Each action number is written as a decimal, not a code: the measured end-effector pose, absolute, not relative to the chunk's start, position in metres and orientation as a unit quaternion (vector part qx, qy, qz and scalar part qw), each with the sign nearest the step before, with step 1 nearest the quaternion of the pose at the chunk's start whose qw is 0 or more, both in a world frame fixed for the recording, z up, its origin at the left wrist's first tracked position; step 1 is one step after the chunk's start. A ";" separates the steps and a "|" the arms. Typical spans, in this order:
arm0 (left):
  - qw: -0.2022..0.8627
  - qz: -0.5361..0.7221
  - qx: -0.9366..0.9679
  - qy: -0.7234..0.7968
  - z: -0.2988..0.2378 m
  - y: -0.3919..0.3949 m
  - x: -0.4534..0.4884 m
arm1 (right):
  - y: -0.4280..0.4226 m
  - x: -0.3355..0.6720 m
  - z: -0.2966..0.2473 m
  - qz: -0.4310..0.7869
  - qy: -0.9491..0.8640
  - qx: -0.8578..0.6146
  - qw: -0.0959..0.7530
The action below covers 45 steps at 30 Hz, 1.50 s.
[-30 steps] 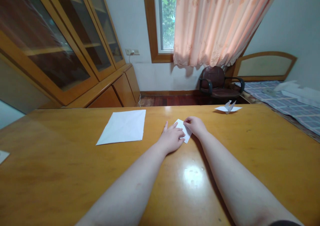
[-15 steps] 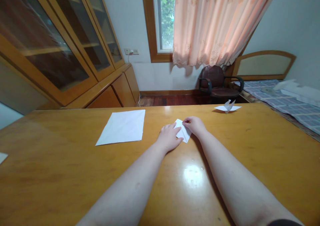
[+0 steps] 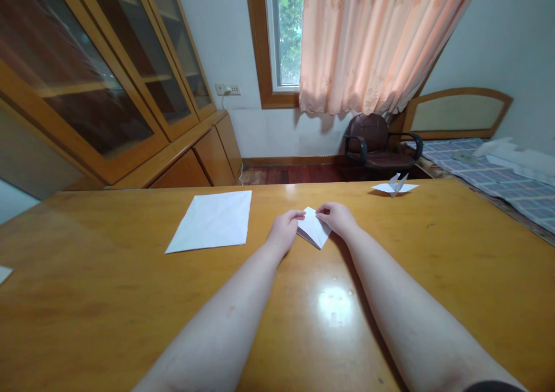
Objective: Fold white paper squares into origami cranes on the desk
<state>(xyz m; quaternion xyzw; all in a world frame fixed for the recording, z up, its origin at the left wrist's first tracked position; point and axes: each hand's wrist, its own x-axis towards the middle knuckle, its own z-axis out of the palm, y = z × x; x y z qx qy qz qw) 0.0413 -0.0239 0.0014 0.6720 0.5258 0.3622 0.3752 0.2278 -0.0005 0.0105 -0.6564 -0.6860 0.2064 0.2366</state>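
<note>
On the tabletop (image 3: 173, 311), the person's left hand (image 3: 285, 230) and right hand (image 3: 341, 219) meet at a small folded white paper (image 3: 314, 229), which lies near the middle of the far half, one corner pointing to the near side. A second ago the left hand lay across this paper with its fingers spread; now it has drawn back to the left edge, its fingers close together, pinching that edge, and more of the creased face shows. The right hand keeps almost the same place, its fingers narrowed on the far right edge. The large white sheet (image 3: 214, 221) to the left and the folded paper bird (image 3: 395, 188) at the far right remain where they were.
</note>
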 end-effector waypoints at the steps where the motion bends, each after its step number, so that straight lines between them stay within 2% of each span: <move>1: 0.391 0.368 0.655 0.531 0.000 -0.022 0.040 | 0.000 0.228 0.010 0.210 -0.684 -0.657 0.238; 8: 0.302 0.339 0.695 0.558 0.008 -0.021 0.038 | 0.002 0.229 0.004 0.208 -0.696 -0.645 0.237; 15: 0.296 0.317 0.709 0.556 0.016 -0.027 0.042 | 0.003 0.228 0.001 0.206 -0.716 -0.625 0.232; 25: 0.231 0.258 0.756 0.556 0.005 -0.024 0.041 | 0.000 0.226 0.006 0.267 -0.717 -0.602 0.230; 45: 0.171 0.191 0.760 0.597 0.010 -0.029 0.041 | -0.003 0.221 0.002 0.350 -0.733 -0.530 0.243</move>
